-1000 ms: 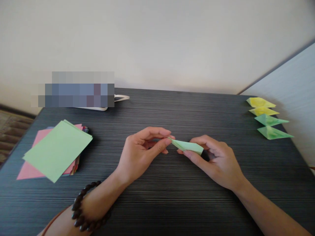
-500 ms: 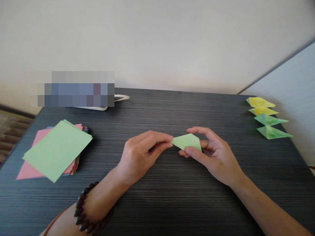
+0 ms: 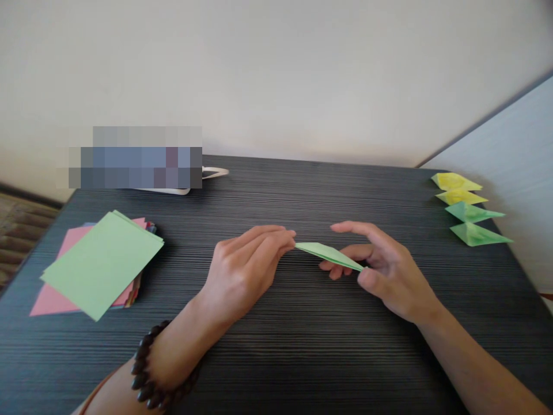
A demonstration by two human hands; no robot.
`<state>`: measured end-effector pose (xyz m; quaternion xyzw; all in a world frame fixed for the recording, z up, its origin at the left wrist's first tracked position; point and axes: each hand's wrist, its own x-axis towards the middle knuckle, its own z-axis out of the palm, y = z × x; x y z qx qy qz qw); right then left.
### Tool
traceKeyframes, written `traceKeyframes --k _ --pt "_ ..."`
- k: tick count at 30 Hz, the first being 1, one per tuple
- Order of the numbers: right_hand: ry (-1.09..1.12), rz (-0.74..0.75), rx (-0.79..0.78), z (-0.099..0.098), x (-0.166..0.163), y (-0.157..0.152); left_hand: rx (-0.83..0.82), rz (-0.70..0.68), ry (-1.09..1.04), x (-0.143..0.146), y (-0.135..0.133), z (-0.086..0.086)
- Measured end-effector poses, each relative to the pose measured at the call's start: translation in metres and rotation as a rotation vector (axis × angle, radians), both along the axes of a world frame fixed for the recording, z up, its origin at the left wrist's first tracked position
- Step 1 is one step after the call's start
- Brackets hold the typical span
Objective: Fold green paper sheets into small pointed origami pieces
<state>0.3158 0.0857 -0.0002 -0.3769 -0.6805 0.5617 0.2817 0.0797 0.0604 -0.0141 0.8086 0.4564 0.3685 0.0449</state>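
A small folded piece of light green paper point(image 3: 329, 254) is held above the dark striped table point(image 3: 276, 346), seen nearly edge-on. My left hand point(image 3: 244, 271), with a dark bead bracelet on its wrist, pinches the paper's left tip. My right hand point(image 3: 382, 271) holds the right end between thumb and lower fingers, with the index finger lifted above the paper.
A stack of coloured paper sheets point(image 3: 101, 262), a green one on top, lies at the left. Several folded paper shapes, two yellow point(image 3: 455, 182) and two green point(image 3: 475, 233), line the right edge. A white object point(image 3: 207, 173) sits at the back by the wall.
The folded green paper has turned from showing its broad face to lying flat and edge-on. My right index finger has lifted off it.
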Motion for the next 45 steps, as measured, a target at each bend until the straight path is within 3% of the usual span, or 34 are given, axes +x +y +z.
traceKeyframes --k 5,8,14,18,25,30,36,45 --pt "-0.227 -0.207 0.469 -0.002 0.001 -0.002 -0.022 0.074 0.038 -0.003 0.001 -0.001" --pt "-0.238 -0.347 0.569 -0.004 -0.001 -0.004 -0.054 0.078 0.021 -0.003 0.001 -0.001" --pt "-0.178 -0.466 0.474 -0.007 -0.003 -0.005 -0.104 0.062 -0.009 -0.004 0.002 -0.002" --pt "-0.160 -0.468 0.432 -0.007 -0.004 -0.004 -0.175 0.036 -0.063 -0.003 0.001 0.000" --pt "-0.101 -0.445 0.277 -0.005 -0.006 -0.006 -0.677 0.081 -0.617 0.005 0.005 0.007" --pt "-0.052 -0.404 0.153 -0.006 -0.006 -0.005 -0.719 0.068 -0.850 0.005 0.008 0.006" --pt "-0.045 -0.454 0.296 -0.008 -0.006 0.004 -0.742 0.090 -0.879 0.002 0.008 0.005" --pt "0.086 -0.474 0.121 -0.008 -0.009 0.003 -0.781 0.076 -0.824 0.002 0.009 0.010"
